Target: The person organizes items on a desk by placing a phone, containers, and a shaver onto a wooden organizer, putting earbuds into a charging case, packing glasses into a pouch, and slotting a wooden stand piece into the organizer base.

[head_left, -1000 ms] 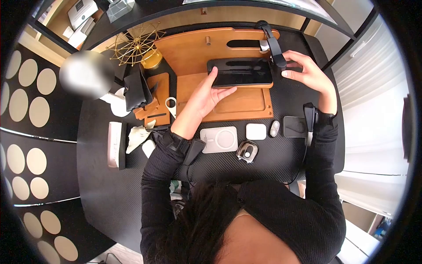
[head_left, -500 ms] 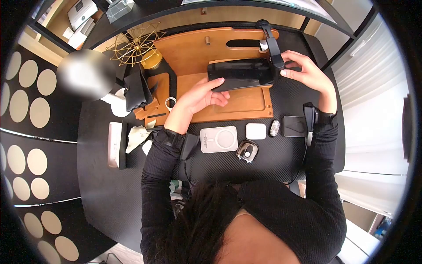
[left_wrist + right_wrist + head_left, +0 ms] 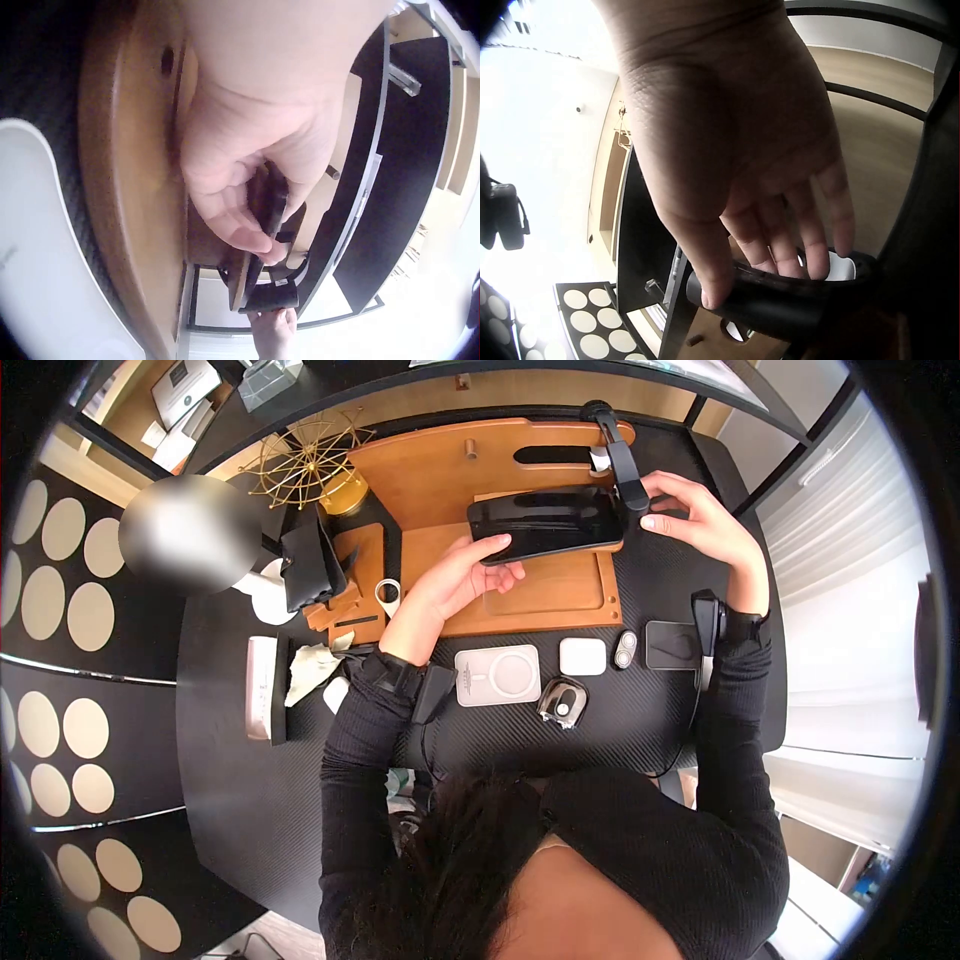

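Left hand [image 3: 445, 592]: pinching black phone [image 3: 548, 520] between fingers
Right hand [image 3: 708, 525]: gripping curved black band [image 3: 622, 465] with fingers

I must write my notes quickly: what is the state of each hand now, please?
Left hand: closed on the flat black slab, thumb on top.
Right hand: closed on the curved black piece.

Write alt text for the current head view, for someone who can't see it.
A left hand grips a glossy black phone-like slab over a brown wooden desk stand; the right hand holds a black curved band at the stand's right end. Nearer lie a pale ringed rectangle and white rounded case.
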Available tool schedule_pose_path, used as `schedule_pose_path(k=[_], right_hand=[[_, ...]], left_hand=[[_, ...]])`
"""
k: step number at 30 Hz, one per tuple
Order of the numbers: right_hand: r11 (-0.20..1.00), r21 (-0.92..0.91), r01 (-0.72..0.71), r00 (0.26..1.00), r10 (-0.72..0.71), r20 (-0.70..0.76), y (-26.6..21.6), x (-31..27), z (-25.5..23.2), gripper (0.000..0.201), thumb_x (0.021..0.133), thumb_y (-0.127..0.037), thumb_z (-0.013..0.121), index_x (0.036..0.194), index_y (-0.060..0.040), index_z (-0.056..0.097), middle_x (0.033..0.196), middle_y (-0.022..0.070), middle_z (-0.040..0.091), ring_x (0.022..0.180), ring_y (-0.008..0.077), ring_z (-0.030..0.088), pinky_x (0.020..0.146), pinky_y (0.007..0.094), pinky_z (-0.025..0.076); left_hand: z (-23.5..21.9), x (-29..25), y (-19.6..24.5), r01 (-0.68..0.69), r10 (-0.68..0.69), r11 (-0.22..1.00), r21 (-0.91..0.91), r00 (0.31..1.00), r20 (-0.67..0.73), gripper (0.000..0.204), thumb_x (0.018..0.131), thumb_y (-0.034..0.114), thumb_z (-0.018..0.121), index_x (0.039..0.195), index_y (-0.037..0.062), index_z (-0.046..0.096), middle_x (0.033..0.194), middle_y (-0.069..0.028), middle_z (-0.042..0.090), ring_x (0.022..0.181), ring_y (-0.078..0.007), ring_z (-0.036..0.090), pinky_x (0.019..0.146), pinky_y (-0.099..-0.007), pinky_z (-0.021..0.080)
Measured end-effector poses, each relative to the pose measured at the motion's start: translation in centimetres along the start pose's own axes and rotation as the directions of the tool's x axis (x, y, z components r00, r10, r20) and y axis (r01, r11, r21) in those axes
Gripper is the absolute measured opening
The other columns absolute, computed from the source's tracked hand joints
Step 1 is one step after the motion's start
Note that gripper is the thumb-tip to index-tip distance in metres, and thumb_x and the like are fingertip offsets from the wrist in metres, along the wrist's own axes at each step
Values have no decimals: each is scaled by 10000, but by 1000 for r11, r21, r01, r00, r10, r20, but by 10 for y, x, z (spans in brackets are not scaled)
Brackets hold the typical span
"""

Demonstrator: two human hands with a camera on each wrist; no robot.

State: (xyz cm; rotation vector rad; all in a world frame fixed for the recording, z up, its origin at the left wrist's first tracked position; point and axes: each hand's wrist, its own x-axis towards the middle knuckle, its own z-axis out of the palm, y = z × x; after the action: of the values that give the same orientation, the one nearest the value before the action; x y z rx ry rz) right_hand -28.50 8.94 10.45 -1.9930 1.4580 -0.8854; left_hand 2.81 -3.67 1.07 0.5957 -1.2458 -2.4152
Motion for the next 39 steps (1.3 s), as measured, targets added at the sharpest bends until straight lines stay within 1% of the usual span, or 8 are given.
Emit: schedule_pose_path(k=[9, 12, 19, 21, 29, 32, 34, 39], right_hand=[[999, 5, -37, 999, 37, 32, -1, -1, -1, 381, 888, -219, 701, 1179, 5, 598, 1100, 73, 597, 1040, 181, 579, 922, 336, 473], [1000, 2, -1, 1000, 1, 0, 2, -1, 0, 356, 887, -210, 707, 1166, -13, 609, 1045, 67, 613, 1006, 172, 591, 883, 330, 492], [1000, 18, 3, 1000, -3, -9, 8, -2, 0, 360, 873, -168, 726, 1166, -2, 600, 1041, 60, 619, 993, 145, 594, 868, 298, 506], [1000, 0, 4, 1000, -4, -15, 5, -4, -1, 373, 874, -179, 726, 1173, 0, 595, 1057, 77, 637, 983, 150, 607, 871, 295, 508], [946, -251, -206, 978, 188, -96, -30, -74, -26, 475, 823, -237, 762, 1205, -5, 602, 1131, 120, 648, 1001, 221, 622, 879, 351, 505], [704, -440, -557, 800, 597, -57, -41, -125, -18, 596, 699, -196, 820, 1227, -33, 597, 1180, 137, 627, 1080, 276, 603, 939, 371, 496], [758, -581, -297, 910, 409, 67, -17, -174, -5, 708, 622, -146, 843, 1271, -78, 570, 1202, 120, 607, 1139, 304, 559, 975, 385, 482], [730, -482, -484, 848, 528, -52, -35, -208, 32, 793, 526, -54, 849, 1264, -88, 565, 1109, 120, 589, 1125, 341, 543, 949, 395, 490]], left_hand=[[-3, 0, 6, 139, -142, 990, -34, 984, -104, 282, 885, 233, 722, 1029, 56, 556, 781, -71, 641, 648, -131, 604, 592, -251, 487], [3, -4, 13, 151, -131, 984, 91, 973, -192, 289, 865, 221, 743, 1020, 70, 552, 744, -32, 604, 652, -115, 586, 582, -242, 463], [2, -4, 6, -64, 61, 973, 222, 998, 20, 321, 865, 198, 752, 1056, 61, 532, 770, -16, 606, 666, -129, 597, 613, -262, 500], [-1, -3, 5, 0, 22, 977, 214, 995, -100, 280, 884, 193, 731, 1035, 67, 532, 763, -24, 607, 646, -135, 598, 606, -271, 498], [8, -3, 5, 28, -7, 986, 167, 992, -127, 243, 954, 309, 646, 877, 120, 514, 702, 12, 565, 587, -125, 551, 551, -274, 445], [-3, 1, 1, 48, -34, 987, 153, 995, -96, 246, 918, 299, 700, 887, 107, 548, 719, 8, 601, 590, -114, 577, 549, -256, 467], [-3, 1, 1, 46, -31, 987, 152, 994, -100, 252, 914, 301, 704, 871, 107, 549, 719, 12, 599, 589, -109, 575, 549, -250, 466], [-1, -2, -1, 75, -70, 993, 95, 996, -47, 209, 939, 275, 662, 873, 90, 591, 787, 0, 603, 608, -89, 535, 564, -247, 443]])
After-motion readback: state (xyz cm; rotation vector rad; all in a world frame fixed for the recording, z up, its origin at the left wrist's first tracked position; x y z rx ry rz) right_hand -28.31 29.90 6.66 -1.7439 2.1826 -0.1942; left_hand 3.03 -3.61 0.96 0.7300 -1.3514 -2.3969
